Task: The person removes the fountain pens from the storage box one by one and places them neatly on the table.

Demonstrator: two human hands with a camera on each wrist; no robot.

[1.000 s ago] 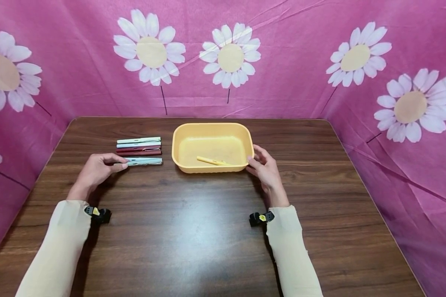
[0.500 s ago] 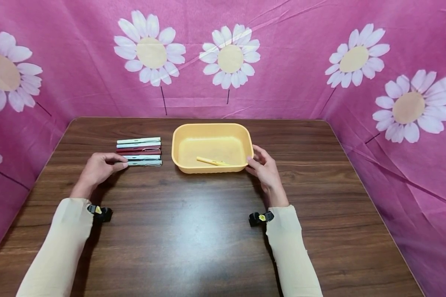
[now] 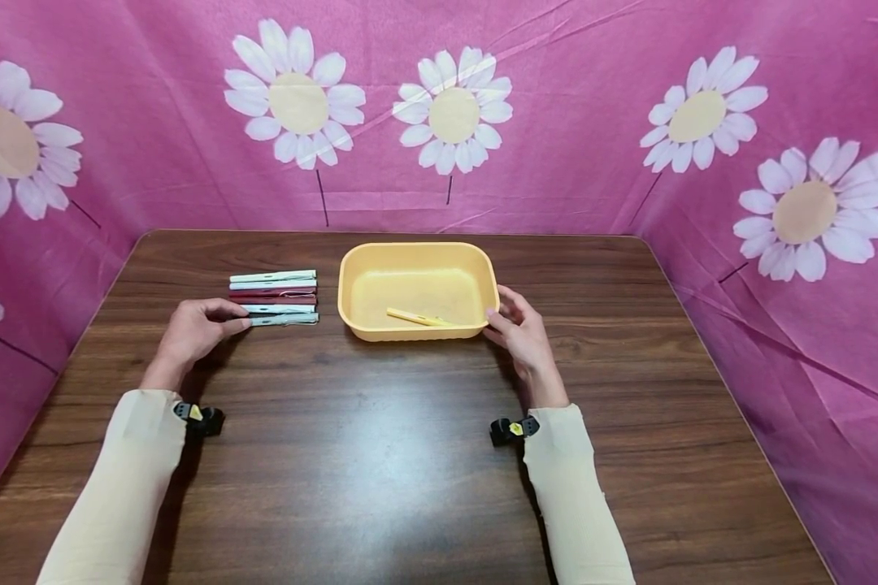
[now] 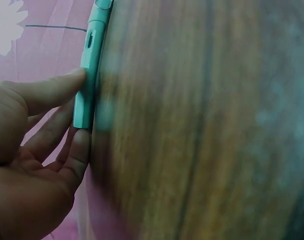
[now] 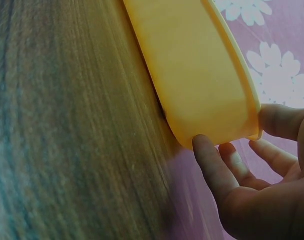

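Note:
In the head view my left hand (image 3: 193,329) holds the end of the nearest pen, a pale teal pen (image 3: 289,319) lying in a row at the left. The left wrist view shows a thumb and fingers around the lower end of this teal pen (image 4: 89,75). Beyond it lie a light blue pen (image 3: 285,309), dark red pens (image 3: 274,300) and paler pens (image 3: 272,276), side by side. My right hand (image 3: 524,345) grips the right front corner of a yellow box (image 3: 380,334); in the right wrist view its fingers touch the box wall (image 5: 207,85). A yellow pen (image 3: 417,317) lies inside the box.
Everything stands on a dark wood-grain table (image 3: 380,455). A pink cloth with large white daisies (image 3: 454,114) hangs behind and along both sides. Each wrist wears a small black camera (image 3: 199,418) on a strap.
The teal pen has shifted slightly toward me with my left hand, uncovering the light blue pen behind it. Between half a second ago and now it barely moves. The right hand stays on the box.

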